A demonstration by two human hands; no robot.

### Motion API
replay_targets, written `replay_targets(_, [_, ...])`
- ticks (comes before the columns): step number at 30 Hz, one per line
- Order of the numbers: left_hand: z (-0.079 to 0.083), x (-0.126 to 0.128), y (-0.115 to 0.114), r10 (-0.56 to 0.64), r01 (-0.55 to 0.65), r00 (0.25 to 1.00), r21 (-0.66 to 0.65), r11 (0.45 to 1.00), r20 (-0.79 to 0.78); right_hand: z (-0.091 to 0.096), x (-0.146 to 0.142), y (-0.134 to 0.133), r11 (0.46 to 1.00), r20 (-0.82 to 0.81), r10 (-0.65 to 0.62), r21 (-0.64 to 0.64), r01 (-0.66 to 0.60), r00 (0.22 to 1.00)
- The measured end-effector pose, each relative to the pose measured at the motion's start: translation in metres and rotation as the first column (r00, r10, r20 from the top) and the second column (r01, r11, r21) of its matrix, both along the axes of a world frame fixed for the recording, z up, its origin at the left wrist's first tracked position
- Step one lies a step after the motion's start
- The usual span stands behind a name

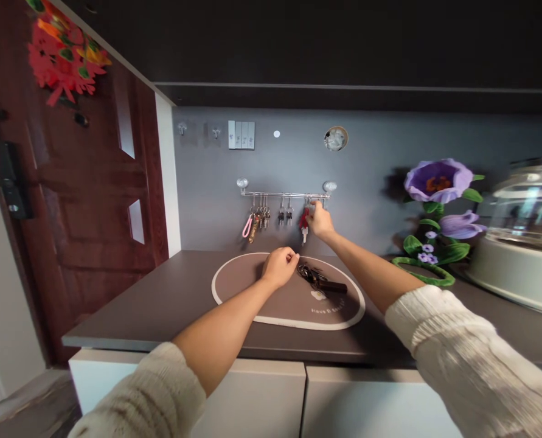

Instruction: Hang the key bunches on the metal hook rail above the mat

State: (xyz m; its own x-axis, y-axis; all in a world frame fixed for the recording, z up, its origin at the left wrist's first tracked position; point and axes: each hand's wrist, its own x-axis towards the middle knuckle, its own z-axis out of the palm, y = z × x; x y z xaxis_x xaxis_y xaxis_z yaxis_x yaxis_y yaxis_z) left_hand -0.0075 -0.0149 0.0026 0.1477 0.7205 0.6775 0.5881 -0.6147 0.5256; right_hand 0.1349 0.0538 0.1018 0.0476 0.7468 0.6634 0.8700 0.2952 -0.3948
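The red keys [304,218] hang near the middle of the frame, probably hooked on the rail [273,195] to be tidy. The right hand [320,220] is bent right beside them; I can't tell if it grips. Lower, the left hand [280,266] is curled closed over the mat [236,277], near a dark bunch [319,280].
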Motion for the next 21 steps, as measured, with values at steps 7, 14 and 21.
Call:
replay_targets(7, [0.0, -0.001, 0.001, -0.023, 0.023, 1.0, 0.014, 1.0, 0.009, -0.002, 0.001, -0.01, 1.0, -0.05, -0.001, 0.006, 0.001, 0.999])
replay_targets(14, [-0.002, -0.002, 0.002, -0.033, 0.032, 0.999, 0.023, 0.999, 0.03, -0.004, 0.001, -0.027, 0.997, -0.113, 0.048, 0.062, -0.041, 0.992])
replay_targets(21, [-0.002, -0.003, 0.003, -0.063, 0.063, 0.998, 0.012, 0.998, 0.016, -0.008, -0.007, -0.056, 0.981, -0.196, 0.18, 0.106, -0.162, 0.964])
